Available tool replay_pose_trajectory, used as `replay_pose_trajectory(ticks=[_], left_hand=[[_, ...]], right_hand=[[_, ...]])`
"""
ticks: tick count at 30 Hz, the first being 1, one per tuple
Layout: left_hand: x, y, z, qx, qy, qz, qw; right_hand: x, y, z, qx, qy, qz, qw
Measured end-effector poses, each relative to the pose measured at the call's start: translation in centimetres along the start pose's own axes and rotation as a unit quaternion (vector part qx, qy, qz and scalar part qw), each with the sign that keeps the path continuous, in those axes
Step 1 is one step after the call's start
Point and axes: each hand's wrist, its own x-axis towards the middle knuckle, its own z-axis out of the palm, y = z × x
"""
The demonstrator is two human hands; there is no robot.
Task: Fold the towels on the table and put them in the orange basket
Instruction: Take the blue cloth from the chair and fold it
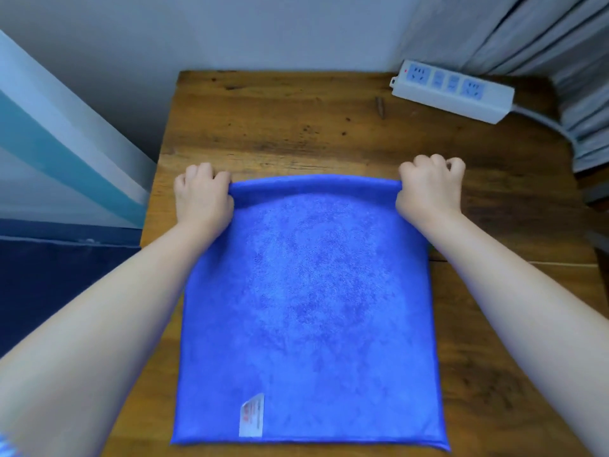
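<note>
Nearest me, at six o'clock, the near edge of the blue towel [306, 311] lies flat on the wooden counter [283, 127], with a small white label [252, 415] sewn on near that edge, a little toward seven o'clock. From there the cloth spreads away toward twelve o'clock, covering the middle of the counter, and its far edge is raised into a soft rolled ridge running between both hands. I see the left hand [202, 196] at about ten o'clock with its fingers curled over, pinching the far left corner of the towel; the knuckles sit just past the cloth, above the bare wood. At about two o'clock the right hand [430, 186] does the same, its fingers curled and gripping the far right corner. Both forearms reach in from the lower corners, bare. Farther off, at one o'clock, a white power strip [451, 90] lies on the counter's back corner, well apart from the towel, with its grey cable trailing off the right side toward a pale curtain [540, 31].
</note>
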Motion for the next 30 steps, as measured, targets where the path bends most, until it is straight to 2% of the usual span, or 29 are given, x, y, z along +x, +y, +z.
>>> replay_pose_trajectory(ticks=[6,9,11,16,24,30], left_hand=[[-8.1,-1.9,-1.3,0.0,0.063,0.073,0.995],[-12.2,-3.2,-2.1,-0.022,0.129,0.158,0.979],[-14.9,-4.2,-2.8,-0.036,0.137,0.215,0.966],[-20.9,-5.7,-3.1,-0.061,0.16,0.257,0.951],[-26.6,-6.6,-2.1,-0.06,0.152,0.332,0.929],[-28.9,-6.6,-1.0,-0.017,0.098,0.373,0.923]], right_hand=[[-8.6,-0.1,-0.7,0.059,0.099,0.067,0.991],[-12.8,-0.1,-1.2,0.087,0.114,0.091,0.985],[-15.5,-0.2,-1.6,0.106,0.115,0.095,0.983],[-22.5,-0.9,-2.1,0.149,0.132,0.076,0.977],[-29.1,-0.7,-1.0,0.099,0.179,0.026,0.979],[-30.9,0.1,0.5,0.057,0.175,-0.027,0.982]])
